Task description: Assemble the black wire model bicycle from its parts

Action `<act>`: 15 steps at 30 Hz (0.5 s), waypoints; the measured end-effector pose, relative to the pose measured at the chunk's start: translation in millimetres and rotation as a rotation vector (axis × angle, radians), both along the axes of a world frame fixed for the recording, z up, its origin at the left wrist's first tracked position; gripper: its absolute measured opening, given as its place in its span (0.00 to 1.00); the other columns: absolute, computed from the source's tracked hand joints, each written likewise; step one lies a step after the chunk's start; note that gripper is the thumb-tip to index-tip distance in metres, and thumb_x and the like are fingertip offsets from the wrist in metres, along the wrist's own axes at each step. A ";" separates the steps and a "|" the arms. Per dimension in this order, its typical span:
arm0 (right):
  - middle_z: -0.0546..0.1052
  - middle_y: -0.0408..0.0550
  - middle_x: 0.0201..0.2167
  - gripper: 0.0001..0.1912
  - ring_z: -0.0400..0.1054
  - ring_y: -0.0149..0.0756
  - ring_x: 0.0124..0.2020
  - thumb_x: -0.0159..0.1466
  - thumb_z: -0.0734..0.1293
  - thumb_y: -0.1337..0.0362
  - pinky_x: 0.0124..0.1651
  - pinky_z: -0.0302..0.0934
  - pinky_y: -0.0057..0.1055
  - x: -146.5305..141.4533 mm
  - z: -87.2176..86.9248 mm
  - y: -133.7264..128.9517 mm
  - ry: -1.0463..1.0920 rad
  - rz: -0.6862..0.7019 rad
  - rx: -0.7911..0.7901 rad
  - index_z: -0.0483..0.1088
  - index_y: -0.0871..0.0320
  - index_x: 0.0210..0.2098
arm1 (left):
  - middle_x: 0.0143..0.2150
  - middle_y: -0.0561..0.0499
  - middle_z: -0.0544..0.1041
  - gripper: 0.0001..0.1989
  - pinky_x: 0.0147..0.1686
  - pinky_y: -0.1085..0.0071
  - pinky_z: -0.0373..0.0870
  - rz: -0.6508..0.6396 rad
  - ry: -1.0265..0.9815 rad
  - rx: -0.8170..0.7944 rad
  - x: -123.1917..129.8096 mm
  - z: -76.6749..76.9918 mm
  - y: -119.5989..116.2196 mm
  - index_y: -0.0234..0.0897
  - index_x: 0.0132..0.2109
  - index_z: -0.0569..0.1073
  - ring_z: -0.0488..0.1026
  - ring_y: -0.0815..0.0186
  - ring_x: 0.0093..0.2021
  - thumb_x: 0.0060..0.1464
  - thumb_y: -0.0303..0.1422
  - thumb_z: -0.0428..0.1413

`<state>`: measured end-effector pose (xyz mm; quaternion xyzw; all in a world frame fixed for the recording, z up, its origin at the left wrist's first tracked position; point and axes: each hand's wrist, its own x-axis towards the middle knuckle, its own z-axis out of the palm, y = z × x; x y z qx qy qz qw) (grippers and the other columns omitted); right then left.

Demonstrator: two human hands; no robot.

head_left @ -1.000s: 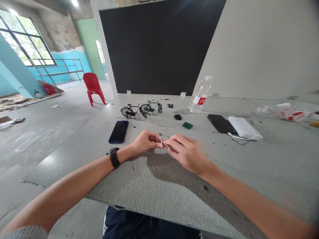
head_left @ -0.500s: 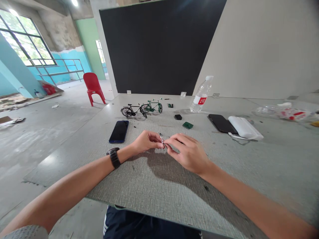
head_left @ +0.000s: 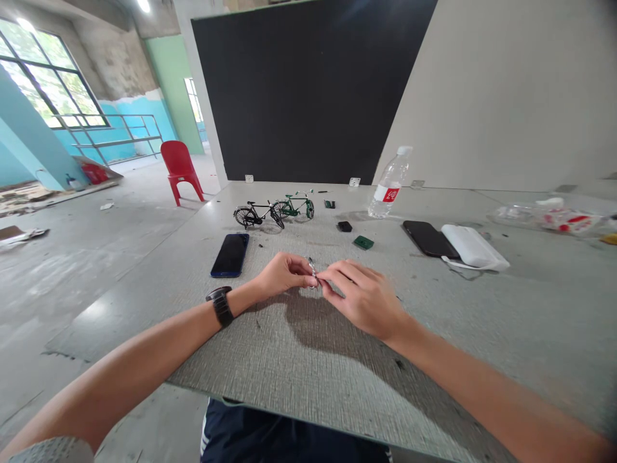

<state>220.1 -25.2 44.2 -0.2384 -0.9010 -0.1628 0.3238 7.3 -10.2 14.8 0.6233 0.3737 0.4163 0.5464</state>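
Observation:
Between thumb and fingers, my left hand (head_left: 285, 273) pinches a small silvery part (head_left: 313, 267), thin and shiny, too small to name exactly. My right hand (head_left: 359, 292) meets it from the right, thumb and index fingertip pressed together at its lower end. Whether the right fingertips hold a separate tiny piece I cannot make out. Beyond my hands stand a black miniature bicycle (head_left: 258, 215) and a green miniature bicycle (head_left: 295, 207). A green flat piece (head_left: 363, 242) and a black small block (head_left: 344, 226) lie ahead of my right hand.
A dark phone (head_left: 230, 255) lies left of my hands. To the right are a black phone (head_left: 430, 238) and a white power bank (head_left: 475, 247) with a strap. A water bottle (head_left: 389, 183) stands near the back panel; a crumpled plastic bottle (head_left: 525, 214) lies far right.
Both hands stay almost in the same place, with the silvery part still between them. My right hand's fingers have shifted very slightly.

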 end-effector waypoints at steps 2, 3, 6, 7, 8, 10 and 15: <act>0.79 0.47 0.33 0.08 0.72 0.36 0.34 0.69 0.63 0.70 0.34 0.64 0.33 -0.5 -0.7 0.1 0.000 -0.003 0.010 0.74 0.55 0.39 | 0.29 0.48 0.78 0.17 0.30 0.72 0.64 0.017 0.009 0.005 1.1 1.5 -0.9 0.31 0.31 0.76 0.71 0.70 0.28 0.41 0.39 0.71; 0.79 0.47 0.33 0.08 0.72 0.37 0.34 0.69 0.63 0.70 0.34 0.64 0.33 -0.6 -1.0 0.2 -0.002 -0.002 0.006 0.73 0.55 0.39 | 0.29 0.48 0.79 0.17 0.30 0.72 0.65 0.023 0.010 0.007 1.6 2.2 -1.1 0.31 0.30 0.76 0.71 0.70 0.28 0.41 0.39 0.71; 0.78 0.48 0.34 0.07 0.73 0.38 0.36 0.69 0.62 0.70 0.37 0.65 0.34 0.1 -1.8 1.4 -0.003 0.002 -0.032 0.72 0.56 0.40 | 0.29 0.49 0.79 0.15 0.32 0.72 0.67 0.032 -0.017 0.009 2.4 2.5 -0.5 0.31 0.30 0.76 0.73 0.69 0.29 0.40 0.37 0.71; 0.78 0.49 0.35 0.07 0.73 0.38 0.37 0.69 0.62 0.69 0.37 0.66 0.34 0.8 -1.8 2.0 0.001 0.011 -0.052 0.72 0.56 0.41 | 0.29 0.49 0.80 0.15 0.33 0.71 0.68 0.037 -0.035 0.011 2.4 2.0 0.1 0.32 0.30 0.76 0.74 0.69 0.30 0.40 0.36 0.71; 0.78 0.50 0.37 0.07 0.73 0.39 0.38 0.69 0.62 0.69 0.37 0.67 0.34 1.7 -1.6 2.6 0.006 0.025 -0.074 0.71 0.57 0.42 | 0.30 0.49 0.80 0.15 0.35 0.70 0.69 0.048 -0.052 0.017 2.1 1.2 0.9 0.32 0.30 0.76 0.74 0.69 0.31 0.40 0.36 0.72; 0.77 0.52 0.40 0.08 0.74 0.38 0.39 0.70 0.61 0.70 0.37 0.67 0.33 3.9 -0.5 3.6 0.008 0.061 -0.116 0.70 0.58 0.45 | 0.31 0.48 0.80 0.14 0.37 0.69 0.70 0.079 -0.069 0.038 1.4 -0.4 2.2 0.32 0.30 0.77 0.75 0.68 0.32 0.40 0.35 0.71; 0.76 0.52 0.38 0.12 0.73 0.36 0.36 0.72 0.57 0.72 0.38 0.67 0.32 9.7 2.6 4.3 -0.026 0.081 -0.159 0.71 0.59 0.46 | 0.31 0.47 0.80 0.11 0.33 0.71 0.68 0.151 0.016 0.112 0.2 0.5 0.7 0.32 0.28 0.77 0.74 0.68 0.30 0.43 0.34 0.70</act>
